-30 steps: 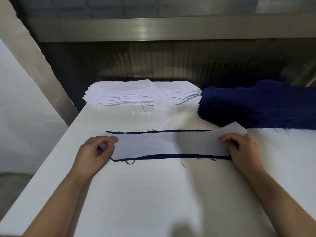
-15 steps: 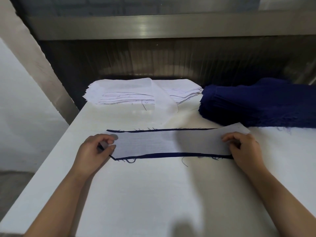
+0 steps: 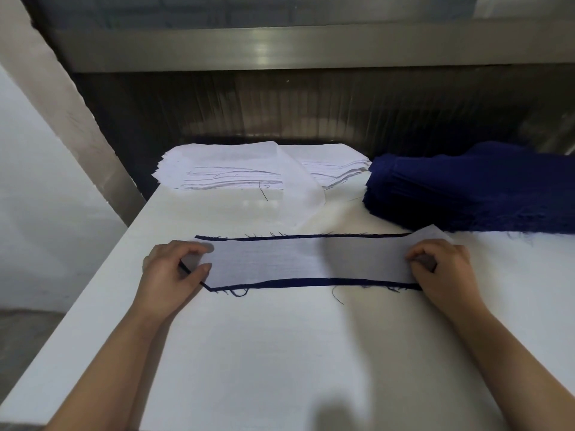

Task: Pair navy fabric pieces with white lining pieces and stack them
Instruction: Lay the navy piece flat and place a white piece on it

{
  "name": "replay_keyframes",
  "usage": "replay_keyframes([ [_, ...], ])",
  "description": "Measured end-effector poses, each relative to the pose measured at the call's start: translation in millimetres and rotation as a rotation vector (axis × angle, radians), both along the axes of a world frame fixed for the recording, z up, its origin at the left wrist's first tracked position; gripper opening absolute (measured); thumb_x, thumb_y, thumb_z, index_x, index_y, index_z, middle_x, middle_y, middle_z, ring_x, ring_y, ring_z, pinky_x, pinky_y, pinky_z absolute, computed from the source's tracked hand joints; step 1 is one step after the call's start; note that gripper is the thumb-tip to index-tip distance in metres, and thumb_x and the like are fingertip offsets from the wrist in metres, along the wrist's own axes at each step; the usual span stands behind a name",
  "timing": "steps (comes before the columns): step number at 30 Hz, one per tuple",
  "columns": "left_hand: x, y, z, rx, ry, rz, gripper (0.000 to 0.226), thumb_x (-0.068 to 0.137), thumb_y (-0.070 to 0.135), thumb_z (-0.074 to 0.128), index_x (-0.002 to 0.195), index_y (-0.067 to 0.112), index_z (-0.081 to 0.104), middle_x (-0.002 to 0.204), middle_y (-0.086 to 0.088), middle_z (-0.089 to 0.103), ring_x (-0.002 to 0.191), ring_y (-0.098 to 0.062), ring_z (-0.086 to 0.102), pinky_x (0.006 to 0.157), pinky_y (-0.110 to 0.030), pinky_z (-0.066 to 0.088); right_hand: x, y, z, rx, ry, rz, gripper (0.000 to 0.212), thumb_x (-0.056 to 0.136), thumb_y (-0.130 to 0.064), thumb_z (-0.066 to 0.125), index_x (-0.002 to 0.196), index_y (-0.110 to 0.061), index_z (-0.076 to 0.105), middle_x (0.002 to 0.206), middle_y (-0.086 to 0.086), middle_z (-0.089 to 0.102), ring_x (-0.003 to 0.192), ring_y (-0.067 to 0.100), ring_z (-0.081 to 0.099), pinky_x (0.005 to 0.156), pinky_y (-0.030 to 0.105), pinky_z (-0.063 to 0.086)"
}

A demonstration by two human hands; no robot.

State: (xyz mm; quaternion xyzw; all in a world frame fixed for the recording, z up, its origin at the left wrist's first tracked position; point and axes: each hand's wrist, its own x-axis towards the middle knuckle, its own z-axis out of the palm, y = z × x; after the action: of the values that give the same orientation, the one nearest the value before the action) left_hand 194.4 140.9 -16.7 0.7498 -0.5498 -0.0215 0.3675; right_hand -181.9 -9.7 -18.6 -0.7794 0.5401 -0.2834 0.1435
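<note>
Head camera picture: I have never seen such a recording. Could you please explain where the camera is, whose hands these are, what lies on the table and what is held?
There is no machine here. A person wears a camera on the head. It looks forward and down, so you see the person's own two bare arms from above. The left hand and the right hand each pinch one end of a long white lining piece. It lies flat on a navy piece, whose dark edges show along both long sides. Both rest on a white table. At the back are two piles: white pieces on the left and navy fabric on the right.
</note>
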Motion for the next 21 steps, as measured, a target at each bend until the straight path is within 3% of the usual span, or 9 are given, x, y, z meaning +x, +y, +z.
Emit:
replay_keyframes([
  [2, -1, 0, 2, 0.025, -0.003, 0.092, 0.021, 0.076, 0.030, 0.070, 0.095, 0.037, 0.064, 0.098, 0.018, 0.063, 0.104, -0.014, 0.039, 0.094, -0.037, 0.031, 0, 0, 0, 0.007, 0.048, -0.026, 0.013, 0.082, 0.000, 0.062, 0.083, -0.013, 0.065, 0.102, 0.008, 0.062, 0.098, 0.035, 0.047, 0.078, 0.022, 0.019],
  [4, -2, 1, 2, 0.064, 0.009, 0.134, 0.031, 0.069, 0.039, 0.059, 0.099, 0.036, 0.066, 0.096, 0.020, 0.060, 0.109, -0.013, 0.034, 0.093, -0.035, 0.025, -1, 0, -2, 0.012, 0.074, -0.058, 0.011, 0.083, -0.003, 0.062, 0.086, -0.013, 0.066, 0.108, 0.009, 0.059, 0.103, 0.036, 0.042, 0.075, 0.019, 0.016],
  [8, -3, 1, 4, 0.085, 0.023, 0.169, 0.044, 0.066, 0.040, 0.058, 0.107, 0.028, 0.067, 0.098, 0.017, 0.060, 0.111, -0.017, 0.036, 0.096, -0.035, 0.026, 1, 2, -1, 0.017, 0.089, -0.083, 0.010, 0.084, -0.005, 0.062, 0.090, -0.011, 0.067, 0.115, 0.012, 0.056, 0.107, 0.035, 0.035, 0.081, 0.022, 0.018],
  [12, -4, 0, 6, 0.106, 0.056, 0.189, 0.048, 0.065, 0.039, 0.057, 0.109, 0.022, 0.067, 0.101, 0.015, 0.060, 0.114, -0.024, 0.039, 0.099, -0.039, 0.028, 2, 3, 1, 0.015, 0.150, -0.139, 0.013, 0.087, -0.013, 0.060, 0.097, -0.017, 0.067, 0.126, 0.009, 0.048, 0.115, 0.032, 0.028, 0.093, 0.035, 0.020],
  [18, -2, -3, 5, 0.097, 0.053, 0.180, 0.044, 0.069, 0.040, 0.056, 0.107, 0.021, 0.067, 0.101, 0.013, 0.060, 0.113, -0.026, 0.041, 0.097, -0.039, 0.031, 4, 8, 4, 0.053, 0.294, -0.175, 0.023, 0.095, -0.029, 0.044, 0.114, -0.024, 0.056, 0.131, 0.003, 0.045, 0.119, 0.023, 0.019, 0.096, 0.038, 0.017],
  [21, 2, -10, 5, 0.076, 0.092, 0.191, 0.027, 0.083, 0.037, 0.062, 0.105, 0.023, 0.064, 0.106, 0.010, 0.062, 0.114, -0.024, 0.038, 0.096, -0.039, 0.029, 10, 8, 9, -0.007, 0.278, -0.132, 0.026, 0.095, -0.028, 0.043, 0.117, -0.021, 0.056, 0.130, 0.002, 0.048, 0.117, 0.024, 0.024, 0.092, 0.037, 0.018],
])
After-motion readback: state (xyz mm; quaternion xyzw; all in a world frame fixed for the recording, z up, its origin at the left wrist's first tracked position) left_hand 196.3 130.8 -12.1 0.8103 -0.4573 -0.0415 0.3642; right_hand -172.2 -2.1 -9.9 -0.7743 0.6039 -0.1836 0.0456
